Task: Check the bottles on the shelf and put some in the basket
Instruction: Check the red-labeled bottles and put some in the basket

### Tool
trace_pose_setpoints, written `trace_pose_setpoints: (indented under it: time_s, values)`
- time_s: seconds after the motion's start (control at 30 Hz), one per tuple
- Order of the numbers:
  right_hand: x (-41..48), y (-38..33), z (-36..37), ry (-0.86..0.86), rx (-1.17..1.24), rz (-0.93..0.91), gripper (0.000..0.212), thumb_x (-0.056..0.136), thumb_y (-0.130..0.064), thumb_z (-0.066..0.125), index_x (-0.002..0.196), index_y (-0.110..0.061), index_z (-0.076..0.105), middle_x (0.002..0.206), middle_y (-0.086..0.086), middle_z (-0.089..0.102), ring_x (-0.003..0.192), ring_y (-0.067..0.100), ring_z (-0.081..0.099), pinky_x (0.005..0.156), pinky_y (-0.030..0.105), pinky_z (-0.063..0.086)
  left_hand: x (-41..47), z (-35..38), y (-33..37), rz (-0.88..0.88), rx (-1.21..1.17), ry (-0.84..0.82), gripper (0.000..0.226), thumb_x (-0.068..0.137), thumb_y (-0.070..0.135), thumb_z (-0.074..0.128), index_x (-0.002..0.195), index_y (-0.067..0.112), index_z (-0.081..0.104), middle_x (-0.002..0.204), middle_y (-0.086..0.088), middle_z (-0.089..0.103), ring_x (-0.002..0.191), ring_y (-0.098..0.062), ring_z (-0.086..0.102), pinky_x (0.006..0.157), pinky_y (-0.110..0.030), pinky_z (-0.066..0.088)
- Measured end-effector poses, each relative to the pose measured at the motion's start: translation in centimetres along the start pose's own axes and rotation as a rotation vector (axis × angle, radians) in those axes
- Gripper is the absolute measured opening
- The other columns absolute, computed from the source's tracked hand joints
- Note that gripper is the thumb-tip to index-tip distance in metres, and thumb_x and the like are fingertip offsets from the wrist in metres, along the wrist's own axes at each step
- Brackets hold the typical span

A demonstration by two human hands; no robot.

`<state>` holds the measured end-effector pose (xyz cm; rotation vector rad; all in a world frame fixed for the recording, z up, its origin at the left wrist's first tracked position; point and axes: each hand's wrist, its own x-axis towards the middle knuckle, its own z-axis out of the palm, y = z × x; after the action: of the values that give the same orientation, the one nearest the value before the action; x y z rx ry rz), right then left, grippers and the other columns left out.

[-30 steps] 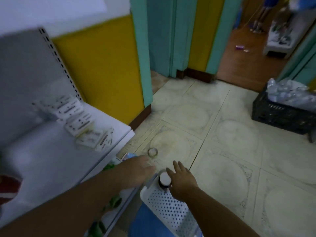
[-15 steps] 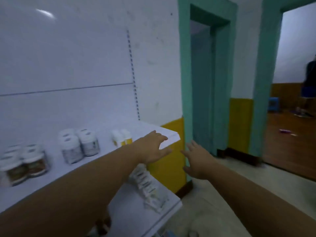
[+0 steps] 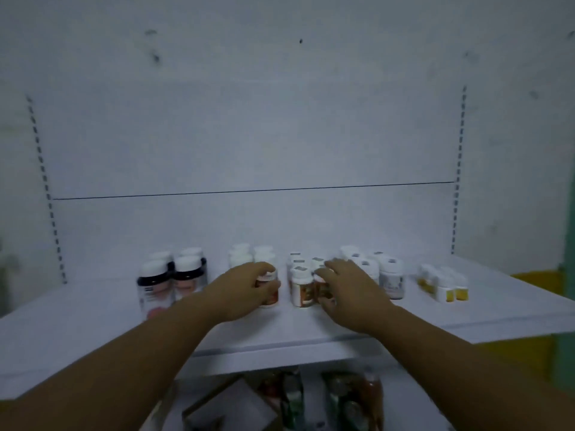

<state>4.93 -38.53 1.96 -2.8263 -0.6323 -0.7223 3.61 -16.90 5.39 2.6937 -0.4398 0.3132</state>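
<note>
A white shelf carries several groups of small white-capped bottles. My left hand is wrapped around an orange-labelled bottle that stands on the shelf. My right hand closes over a second orange-labelled bottle, fingers on top and thumb below. Between the two hands a third orange-labelled bottle stands untouched. The basket is out of view.
Two dark bottles stand at the left, grey-labelled ones and small yellow ones at the right. More white bottles sit behind my left hand. Green packets and a cardboard box lie on the shelf below.
My view has swung up from the floor and basket to the upper shelf. Both hands have risen from the basket, passed the shelf's right corner and closed on bottles.
</note>
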Motion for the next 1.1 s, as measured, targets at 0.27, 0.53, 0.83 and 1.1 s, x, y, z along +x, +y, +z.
trace_pose_setpoints:
  time_s: [0.27, 0.53, 0.83, 1.1]
  values:
    - [8.3, -8.4, 4.3, 0.023, 0.27, 0.15, 0.056, 0.097, -0.034, 0.04, 0.148, -0.026, 0.019, 0.159, 0.005, 0.013, 0.143, 0.026, 0.022, 0.114, 0.04, 0.022, -2.4, -0.5, -7.5, -0.011, -0.226, 0.126, 0.037, 0.09, 0.032, 0.054, 0.126, 0.025, 0.052, 0.124, 0.006, 0.059, 0.109, -0.007, 0.053, 0.097, -0.025, 0.043]
    - [10.7, -9.8, 6.7, 0.153, 0.558, 0.454, 0.016, 0.09, -0.02, 0.052, 0.104, -0.02, 0.046, 0.091, 0.008, 0.061, 0.083, 0.024, 0.059, 0.078, 0.043, 0.052, -1.8, 2.6, -9.4, -0.036, -0.519, 0.137, 0.038, 0.087, 0.028, 0.057, 0.125, 0.022, 0.056, 0.124, 0.006, 0.062, 0.11, -0.005, 0.056, 0.1, -0.026, 0.045]
    - [7.0, -10.2, 2.4, 0.52, 1.289, 0.661, 0.03, 0.08, -0.041, 0.068, 0.105, -0.024, 0.064, 0.095, -0.01, 0.066, 0.085, 0.01, 0.064, 0.064, 0.026, 0.052, -2.2, 2.0, -6.4, -0.208, -1.276, 0.141, 0.021, 0.092, 0.025, 0.052, 0.112, 0.027, 0.054, 0.116, 0.004, 0.063, 0.101, -0.01, 0.061, 0.082, -0.018, 0.049]
    - [5.7, -11.9, 0.8, 0.345, 1.503, 0.575, 0.036, 0.077, -0.033, 0.069, 0.103, -0.009, 0.062, 0.096, 0.005, 0.068, 0.076, 0.01, 0.063, 0.05, 0.013, 0.05, -2.8, 3.3, -5.1, -0.515, -2.173, -0.164, 0.057, 0.074, 0.038, 0.055, 0.113, -0.003, 0.052, 0.099, -0.027, 0.066, 0.071, -0.037, 0.069, 0.054, -0.042, 0.059]
